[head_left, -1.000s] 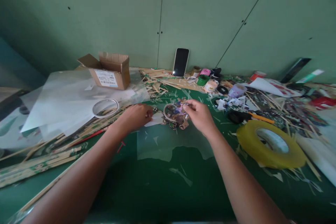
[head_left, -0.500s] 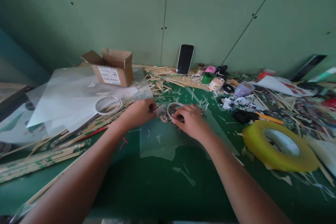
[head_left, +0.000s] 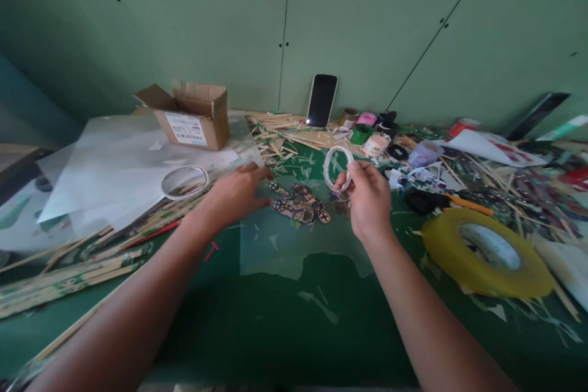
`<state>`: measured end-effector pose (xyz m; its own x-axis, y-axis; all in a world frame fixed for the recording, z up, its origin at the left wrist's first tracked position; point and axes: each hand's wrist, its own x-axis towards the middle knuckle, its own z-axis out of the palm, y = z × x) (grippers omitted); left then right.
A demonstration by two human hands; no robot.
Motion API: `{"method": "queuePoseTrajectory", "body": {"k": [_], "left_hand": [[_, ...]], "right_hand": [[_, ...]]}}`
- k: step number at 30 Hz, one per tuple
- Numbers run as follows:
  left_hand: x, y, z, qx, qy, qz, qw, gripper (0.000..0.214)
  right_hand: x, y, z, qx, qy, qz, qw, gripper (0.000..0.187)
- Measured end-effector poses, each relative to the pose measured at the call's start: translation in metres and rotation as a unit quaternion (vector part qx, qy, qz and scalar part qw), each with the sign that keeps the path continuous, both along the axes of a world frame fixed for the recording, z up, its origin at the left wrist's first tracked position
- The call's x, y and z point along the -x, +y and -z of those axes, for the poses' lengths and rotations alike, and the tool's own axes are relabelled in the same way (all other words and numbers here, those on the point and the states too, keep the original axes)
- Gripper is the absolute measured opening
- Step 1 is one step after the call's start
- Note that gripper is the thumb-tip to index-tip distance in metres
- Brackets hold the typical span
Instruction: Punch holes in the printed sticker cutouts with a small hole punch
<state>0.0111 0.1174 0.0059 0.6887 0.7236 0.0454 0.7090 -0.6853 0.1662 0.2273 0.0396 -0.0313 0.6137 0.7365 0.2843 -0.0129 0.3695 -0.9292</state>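
Note:
My right hand point(head_left: 367, 201) is closed on a thin white tape ring point(head_left: 337, 166), held upright above the green mat point(head_left: 257, 324). My left hand point(head_left: 236, 191) rests on the mat with fingers stretched out flat, touching the edge of a clear plastic sheet point(head_left: 294, 245). Between the hands lie several small patterned cut-outs point(head_left: 299, 204). A second white tape ring point(head_left: 184, 181) lies on the white sheets to the left of my left hand.
A cardboard box point(head_left: 193, 115) stands at the back left on large white sheets point(head_left: 105, 177). A phone point(head_left: 321, 100) leans on the green wall. A wide yellow tape roll point(head_left: 487, 252) lies right. Wooden sticks point(head_left: 68, 275), small jars and scraps litter the mat.
My right hand has picked the white tape ring up off the cut-outs and raised it. My left hand has opened its fingers flat on the mat.

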Motion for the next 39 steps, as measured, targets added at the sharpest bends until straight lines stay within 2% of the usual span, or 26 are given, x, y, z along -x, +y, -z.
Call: {"method": "queuePoseTrajectory", "body": {"k": [3,5,8,10,12,15,17,18,20,22,24,25,27,29,30,32,34,35,37,39], "left_hand": [[0.009,0.002,-0.013,0.025,0.057,-0.066,0.996,0.046],[0.006,-0.004,-0.014,0.008,0.087,-0.069,0.994,0.048],[-0.009,-0.022,-0.009,-0.018,0.100,-0.066,0.993,0.045],[-0.021,-0.036,-0.002,-0.031,0.072,-0.075,0.994,0.039],[-0.031,-0.046,0.007,-0.040,0.018,-0.046,0.998,0.040],[-0.038,-0.050,0.019,-0.008,-0.094,0.003,0.996,0.040],[-0.037,-0.044,0.024,0.011,-0.174,0.002,0.985,0.040],[-0.036,-0.038,0.025,0.013,-0.223,-0.019,0.975,0.041],[-0.029,-0.024,0.024,0.002,-0.324,-0.069,0.944,0.041],[-0.022,-0.009,0.019,-0.012,-0.398,-0.094,0.912,0.034],[-0.014,0.003,0.013,-0.016,-0.420,-0.125,0.899,0.026],[-0.011,0.007,0.011,-0.017,-0.410,-0.137,0.902,0.024],[-0.007,0.010,0.009,-0.011,-0.342,-0.151,0.927,0.024],[-0.006,0.010,0.011,0.007,-0.254,-0.130,0.958,0.025],[-0.007,0.008,0.013,0.018,-0.217,-0.100,0.971,0.024],[-0.011,0.002,0.018,0.037,-0.165,-0.007,0.986,0.027],[-0.017,-0.005,0.025,0.042,-0.122,0.091,0.987,0.042],[-0.020,-0.010,0.028,0.043,-0.096,0.122,0.987,0.051],[-0.027,-0.017,0.034,0.041,-0.052,0.142,0.988,0.063],[-0.032,-0.021,0.037,0.033,-0.036,0.135,0.990,0.061]], "right_hand": [[0.000,0.001,0.002,-0.010,-0.015,0.008,1.000,0.029],[0.001,0.002,0.005,0.000,-0.026,0.013,1.000,0.028],[0.001,0.005,0.009,0.018,-0.027,0.024,0.999,0.026],[0.002,0.006,0.011,0.021,-0.037,0.033,0.999,0.025],[0.003,0.006,0.012,0.019,-0.070,0.047,0.996,0.024],[0.005,0.002,0.010,0.036,-0.174,0.081,0.981,0.020],[0.007,-0.002,0.006,0.051,-0.291,0.089,0.951,0.016],[0.008,-0.005,0.005,0.054,-0.359,0.072,0.929,0.013],[0.009,-0.008,0.001,0.066,-0.482,-0.021,0.874,0.008],[0.010,-0.010,-0.001,0.099,-0.549,-0.136,0.819,0.006],[0.010,-0.011,-0.005,0.140,-0.562,-0.196,0.791,0.010],[0.007,-0.012,-0.007,0.157,-0.558,-0.194,0.792,0.010],[0.000,-0.013,-0.011,0.197,-0.539,-0.152,0.804,0.010],[-0.013,-0.014,-0.015,0.264,-0.517,-0.090,0.809,0.016],[-0.020,-0.015,-0.017,0.308,-0.512,-0.062,0.800,0.018],[-0.034,-0.017,-0.019,0.406,-0.516,-0.022,0.754,0.025],[-0.043,-0.018,-0.019,0.487,-0.521,-0.009,0.701,0.037],[-0.046,-0.018,-0.019,0.514,-0.518,-0.011,0.684,0.043],[-0.047,-0.018,-0.020,0.539,-0.505,-0.020,0.674,0.051],[-0.045,-0.017,-0.020,0.543,-0.489,-0.027,0.682,0.052]]}}
